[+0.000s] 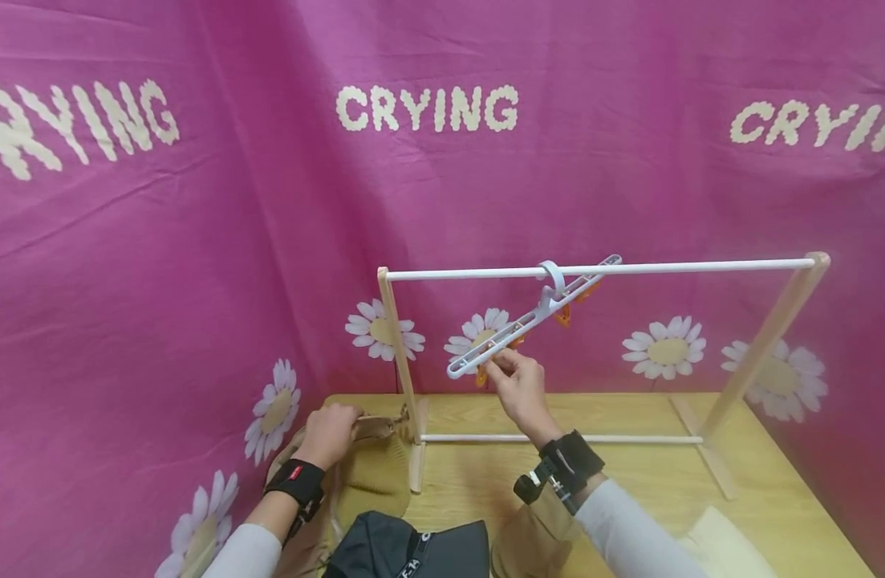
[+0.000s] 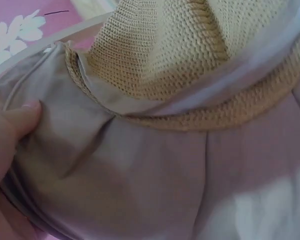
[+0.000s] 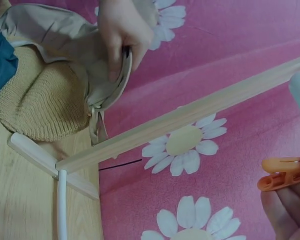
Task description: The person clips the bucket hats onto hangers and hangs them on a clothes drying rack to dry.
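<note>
My left hand (image 1: 331, 433) grips the edge of a khaki cloth item with a tan knitted part (image 3: 45, 102), at the left of the table. In the left wrist view, the thumb lies on its smooth khaki fabric (image 2: 125, 165), beside the coarse knit; whether this is a garment or a bag cannot be told. My right hand (image 1: 521, 393) pinches an orange clip (image 3: 280, 172) at the near left end of a pale clip hanger (image 1: 536, 317). The hanger hooks over the top bar of a rack and slants toward me. More orange clips (image 1: 563, 315) hang along it.
The rack has white bars (image 1: 688, 266) and wooden posts (image 1: 763, 349); its left foot stands beside the knitted item. A dark folded cloth (image 1: 413, 550) is at the front edge. Something cream-coloured (image 1: 727, 546) lies at front right. Pink curtain (image 1: 428, 193) surrounds the wooden table (image 1: 644, 474).
</note>
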Action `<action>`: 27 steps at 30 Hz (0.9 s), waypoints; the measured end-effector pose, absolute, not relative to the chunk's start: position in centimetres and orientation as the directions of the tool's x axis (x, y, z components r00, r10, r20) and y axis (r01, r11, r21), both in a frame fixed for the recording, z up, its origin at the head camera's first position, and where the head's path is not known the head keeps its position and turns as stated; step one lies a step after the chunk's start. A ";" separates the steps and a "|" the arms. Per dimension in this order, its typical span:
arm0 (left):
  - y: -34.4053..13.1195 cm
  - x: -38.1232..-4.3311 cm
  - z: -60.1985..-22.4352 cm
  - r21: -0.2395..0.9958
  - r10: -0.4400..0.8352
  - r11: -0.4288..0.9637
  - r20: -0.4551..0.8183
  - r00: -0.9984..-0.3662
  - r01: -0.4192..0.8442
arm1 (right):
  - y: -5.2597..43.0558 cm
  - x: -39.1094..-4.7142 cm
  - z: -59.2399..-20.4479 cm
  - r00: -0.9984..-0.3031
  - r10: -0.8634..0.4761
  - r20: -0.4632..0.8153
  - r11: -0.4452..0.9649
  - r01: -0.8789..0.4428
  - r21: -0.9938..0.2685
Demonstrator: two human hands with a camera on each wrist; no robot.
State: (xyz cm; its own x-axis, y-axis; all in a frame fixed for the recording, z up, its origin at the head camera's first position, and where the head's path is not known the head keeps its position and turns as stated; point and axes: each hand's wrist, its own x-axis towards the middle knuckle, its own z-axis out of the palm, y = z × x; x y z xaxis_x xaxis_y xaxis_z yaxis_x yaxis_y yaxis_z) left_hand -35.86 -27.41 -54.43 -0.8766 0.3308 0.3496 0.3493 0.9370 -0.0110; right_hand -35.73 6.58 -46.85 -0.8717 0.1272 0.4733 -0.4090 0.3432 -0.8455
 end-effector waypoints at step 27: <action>-28.0 -34.3 -49.1 0.424 0.257 0.666 0.642 -0.722 0.614 | 6.7 -35.2 -46.6 -0.893 0.119 0.434 0.256 -0.395 -0.883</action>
